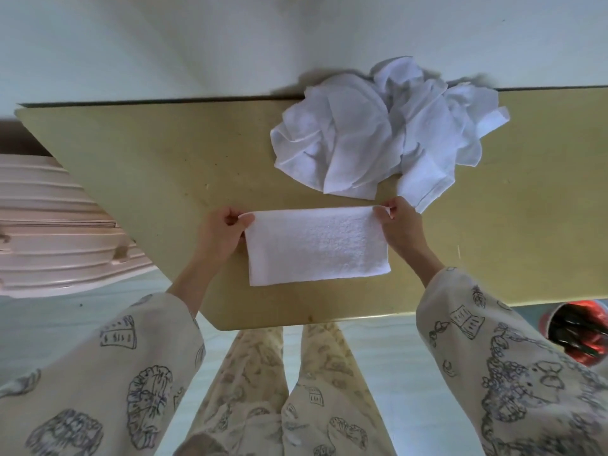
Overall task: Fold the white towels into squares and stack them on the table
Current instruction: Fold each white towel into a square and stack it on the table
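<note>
A white towel (317, 246) folded into a rectangle lies flat on the tan table (148, 166), near its front edge. My left hand (220, 235) pinches the towel's far left corner between thumb and fingers. At the far right corner, my right hand (399, 225) pinches the towel the same way. Behind the folded towel, a crumpled heap of several white towels (385, 133) sits against the table's back edge.
The table's back edge meets a white wall (197, 44). A pink ribbed suitcase (56, 232) stands off the table's left side. Below the table's right front edge stands a bin with red contents (579, 334).
</note>
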